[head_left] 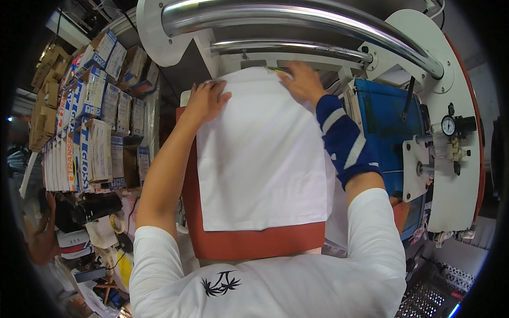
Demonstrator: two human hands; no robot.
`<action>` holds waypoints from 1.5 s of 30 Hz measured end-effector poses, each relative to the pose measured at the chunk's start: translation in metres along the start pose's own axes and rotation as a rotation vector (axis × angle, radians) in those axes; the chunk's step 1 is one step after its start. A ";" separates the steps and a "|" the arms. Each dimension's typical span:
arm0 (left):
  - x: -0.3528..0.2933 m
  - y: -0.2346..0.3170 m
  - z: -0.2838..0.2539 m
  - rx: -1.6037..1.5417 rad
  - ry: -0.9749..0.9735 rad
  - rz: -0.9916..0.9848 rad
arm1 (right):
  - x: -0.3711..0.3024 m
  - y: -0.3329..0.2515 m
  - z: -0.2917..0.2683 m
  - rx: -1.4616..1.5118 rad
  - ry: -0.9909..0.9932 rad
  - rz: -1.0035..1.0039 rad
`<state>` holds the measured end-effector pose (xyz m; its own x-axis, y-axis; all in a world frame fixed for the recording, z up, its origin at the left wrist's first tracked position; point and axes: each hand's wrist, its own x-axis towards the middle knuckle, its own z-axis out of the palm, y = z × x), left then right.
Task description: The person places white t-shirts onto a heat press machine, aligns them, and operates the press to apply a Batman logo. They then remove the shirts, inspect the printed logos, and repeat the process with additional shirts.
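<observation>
A white piece of cloth lies spread over a red flat pad, its near hem stopping short of the pad's front edge. At the cloth's far left corner rests my left hand, thumb out and fingers apart on the fabric. My right hand is at the far right of the cloth. Between its thumb and forefinger shows a thin yellow-and-dark object, lying over the cloth's far edge; its kind is too small to make out. A navy sleeve with pale stripes covers my right forearm.
Thick chrome bars of a white machine cross behind the cloth. To the right stand a blue panel and a pressure gauge. Stacked cardboard boxes fill the left, and another person's arm shows at the lower left.
</observation>
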<state>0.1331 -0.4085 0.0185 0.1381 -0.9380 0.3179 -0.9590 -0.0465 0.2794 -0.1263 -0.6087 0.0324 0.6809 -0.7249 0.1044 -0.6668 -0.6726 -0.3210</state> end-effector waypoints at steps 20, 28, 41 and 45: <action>-0.284 0.142 -0.117 -0.172 -0.131 -0.586 | -0.399 -0.015 0.003 1.779 0.293 1.007; -0.303 0.170 -0.104 -0.496 0.015 -0.752 | -0.415 0.007 0.001 1.677 0.582 1.217; -0.274 0.115 -0.118 -0.066 0.045 -0.465 | -0.359 0.007 -0.047 0.129 -0.243 0.618; -0.185 0.059 -0.100 -0.106 0.059 -0.371 | -0.246 0.007 -0.046 0.257 0.224 0.349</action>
<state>0.0760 -0.2036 0.0668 0.4874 -0.8428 0.2285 -0.8111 -0.3400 0.4759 -0.3119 -0.4421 0.0478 0.3292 -0.9339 0.1395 -0.7282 -0.3452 -0.5921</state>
